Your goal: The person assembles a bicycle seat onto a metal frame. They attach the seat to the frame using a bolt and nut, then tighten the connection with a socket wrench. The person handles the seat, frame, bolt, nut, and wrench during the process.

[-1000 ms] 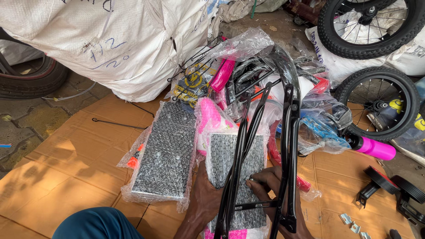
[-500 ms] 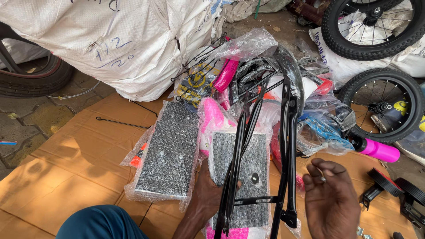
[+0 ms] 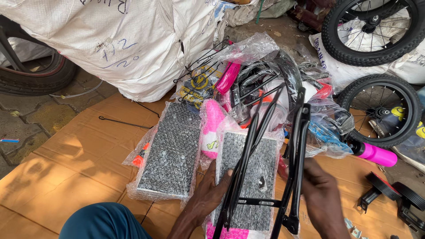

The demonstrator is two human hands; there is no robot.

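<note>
Clear plastic bag [image 3: 259, 179] holds a grey studded panel, under the black metal bike frame [image 3: 270, 163] | left hand [image 3: 210, 194] grips frame's left stay | right hand [image 3: 321, 194] closed around right stay.

frame [image 3: 265, 146] black | grip [image 3: 376, 154] pink | sack [image 3: 133, 40] white | cardboard [image 3: 79, 155] brown

Metal frame [image 3: 270, 150] is lying at centre, running 6 to 12 o'clock, over a bubble-wrapped panel [image 3: 259, 177]. Left hand [image 3: 208, 194] is gripping frame's 9 o'clock rail, right hand [image 3: 323, 194] sitting at its 3 o'clock rail. Second wrapped panel [image 3: 170, 148] is lying at 9 o'clock on cardboard sheet [image 3: 75, 163]. Bagged parts pile [image 3: 265, 79] is sitting at 12, big sack [image 3: 133, 40] at 11, two wheels [image 3: 380, 110] at 2 to 3, training wheels [image 3: 389, 194] at 4.
</note>
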